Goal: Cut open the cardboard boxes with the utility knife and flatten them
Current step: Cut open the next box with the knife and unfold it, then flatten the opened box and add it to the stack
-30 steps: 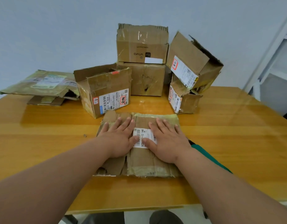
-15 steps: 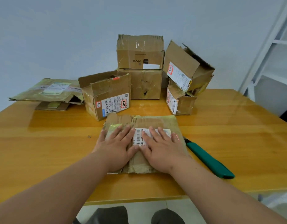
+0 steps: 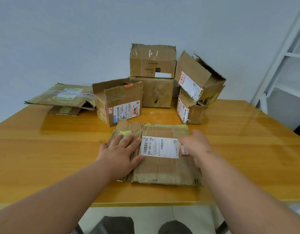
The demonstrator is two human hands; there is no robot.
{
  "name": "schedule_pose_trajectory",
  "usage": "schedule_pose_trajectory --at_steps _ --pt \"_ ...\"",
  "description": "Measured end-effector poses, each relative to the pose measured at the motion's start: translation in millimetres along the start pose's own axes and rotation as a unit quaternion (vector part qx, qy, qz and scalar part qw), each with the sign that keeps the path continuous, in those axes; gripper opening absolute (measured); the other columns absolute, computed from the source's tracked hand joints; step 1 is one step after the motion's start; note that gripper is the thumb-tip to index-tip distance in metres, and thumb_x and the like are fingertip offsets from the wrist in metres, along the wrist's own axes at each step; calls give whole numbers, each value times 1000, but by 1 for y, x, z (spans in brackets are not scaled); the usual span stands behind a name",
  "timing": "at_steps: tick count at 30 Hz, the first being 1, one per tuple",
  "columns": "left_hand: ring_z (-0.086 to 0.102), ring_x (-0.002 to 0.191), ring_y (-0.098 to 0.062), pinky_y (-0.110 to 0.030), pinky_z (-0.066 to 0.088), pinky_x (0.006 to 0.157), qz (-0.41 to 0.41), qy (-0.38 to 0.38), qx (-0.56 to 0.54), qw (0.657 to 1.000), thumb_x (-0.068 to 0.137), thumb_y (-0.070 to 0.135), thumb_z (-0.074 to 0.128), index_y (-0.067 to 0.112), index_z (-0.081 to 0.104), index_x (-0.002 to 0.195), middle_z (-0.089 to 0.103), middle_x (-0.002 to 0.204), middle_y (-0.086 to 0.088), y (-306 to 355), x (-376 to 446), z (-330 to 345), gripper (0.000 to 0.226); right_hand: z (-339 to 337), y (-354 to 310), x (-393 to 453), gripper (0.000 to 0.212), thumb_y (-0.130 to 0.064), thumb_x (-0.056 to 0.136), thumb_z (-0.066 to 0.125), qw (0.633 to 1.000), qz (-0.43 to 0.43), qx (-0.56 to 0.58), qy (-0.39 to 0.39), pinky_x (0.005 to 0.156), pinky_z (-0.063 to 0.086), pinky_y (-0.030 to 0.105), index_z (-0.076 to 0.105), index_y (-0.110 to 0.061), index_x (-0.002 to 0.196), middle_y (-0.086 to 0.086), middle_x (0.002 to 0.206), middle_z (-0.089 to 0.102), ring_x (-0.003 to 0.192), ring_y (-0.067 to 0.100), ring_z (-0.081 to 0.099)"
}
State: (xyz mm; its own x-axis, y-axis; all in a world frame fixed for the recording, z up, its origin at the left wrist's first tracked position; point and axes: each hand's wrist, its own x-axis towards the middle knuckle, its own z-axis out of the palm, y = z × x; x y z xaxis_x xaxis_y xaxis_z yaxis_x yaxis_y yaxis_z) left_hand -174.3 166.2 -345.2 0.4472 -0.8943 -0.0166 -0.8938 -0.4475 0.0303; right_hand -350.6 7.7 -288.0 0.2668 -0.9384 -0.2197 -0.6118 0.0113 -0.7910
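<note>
- Boxes awaiting work stand in a cluster at the far middle of the wooden table (image 3: 247,149).
- Open-topped box (image 3: 119,103) with a white label and red sticker stands just beyond the far left corner of the flattened box (image 3: 162,164), near it.
- Two sealed boxes are stacked behind: a dented lower box (image 3: 156,92) with the vivo-printed box (image 3: 152,62) on top.
- Torn box (image 3: 196,78) at far right sits tilted on a small crushed box (image 3: 189,109), its open end to the right.
- Flattened cardboard pile (image 3: 61,97) lies at the far left of the table, well apart from the hands.
- Small dark speck (image 3: 100,141) lies on the tabletop just left of the flattened box.
- White shelf frame (image 3: 281,56) stands off the table at far right.
- Utility knife: cannot be made out in this view.
- Flattened box lies at the near middle of the table, label side up, with a white shipping label (image 3: 160,147) reading 502-602-12.
- Left hand (image 3: 120,152) rests palm down on the left part of the flattened box, fingers straight and spread, thumb alongside the label's near left corner; it clasps nothing.
- Right hand (image 3: 196,146) is blurred at the right edge of the flattened box, over the label's right end. Whether its fingers curl around that edge cannot be told.
</note>
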Motion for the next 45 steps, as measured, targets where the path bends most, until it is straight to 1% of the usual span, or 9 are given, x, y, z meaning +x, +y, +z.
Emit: schedule_pose_trajectory --at_steps 3,11,23,27,30,35,38,41,45 --pt "0 146 -19 -56 12 113 18 11 6 1000 70 86 -8 57 -16 142 -6 160 19 -10 -8 -3 79 -11 -1 0 23 -11 86 69 988 77 130 -42 62 51 32 63 -4 107 12 88 69 72 25 65" --pt "-3 148 -17 -54 5 116 28 2 27 999 82 81 10 56 -16 143 -9 160 17 -29 -27 -15 71 -10 2 -20 22 5 93 53 965 45 222 -128 66 60 50 54 -12 106 19 97 72 77 36 73" --pt "7 143 -27 -52 17 113 -103 200 -27 974 88 72 15 52 -1 147 -2 161 8 -33 -72 -58 64 -9 -15 -69 21 6 92 57 880 -77 461 -77 73 60 52 55 -12 103 13 100 70 74 27 73" --pt "50 108 -28 -46 40 93 -119 238 -5 964 92 64 8 52 -9 146 32 138 -8 -33 -93 -74 57 2 -25 -87 23 8 91 57 843 -79 524 -91 72 60 54 53 -13 99 15 98 69 73 27 74" --pt "55 69 -17 -35 46 61 -137 170 -98 971 89 71 4 58 -24 139 52 97 0 -31 -102 -89 59 10 -35 -99 26 10 91 57 809 -75 574 -104 56 59 35 52 -14 99 11 99 68 67 19 74" --pt "64 93 -18 -39 58 77 -108 175 -528 824 98 45 47 63 0 143 57 114 10 -35 -113 -107 68 30 -54 -119 24 10 91 57 779 -61 599 -173 64 59 39 53 -12 100 14 100 70 75 24 75" --pt "63 86 -8 -23 56 61 -150 272 -544 779 94 21 59 54 15 147 52 136 6 -47 -110 -112 76 38 -62 -123 25 7 91 57 786 -53 584 -197 65 57 39 59 -11 108 10 88 76 78 25 74" --pt "60 83 -6 -25 52 55 -170 335 -499 781 89 16 63 50 16 147 59 117 11 -67 -105 -114 82 39 -71 -118 28 1 90 59 794 -38 579 -179 66 56 38 61 -8 117 5 72 75 77 24 70" --pt "59 87 -3 -29 52 66 -177 389 -499 754 84 15 67 48 25 139 53 97 27 -90 -95 -122 77 44 -94 -109 56 2 87 66 826 -83 542 -133 64 56 37 45 -19 134 14 106 68 85 29 71"
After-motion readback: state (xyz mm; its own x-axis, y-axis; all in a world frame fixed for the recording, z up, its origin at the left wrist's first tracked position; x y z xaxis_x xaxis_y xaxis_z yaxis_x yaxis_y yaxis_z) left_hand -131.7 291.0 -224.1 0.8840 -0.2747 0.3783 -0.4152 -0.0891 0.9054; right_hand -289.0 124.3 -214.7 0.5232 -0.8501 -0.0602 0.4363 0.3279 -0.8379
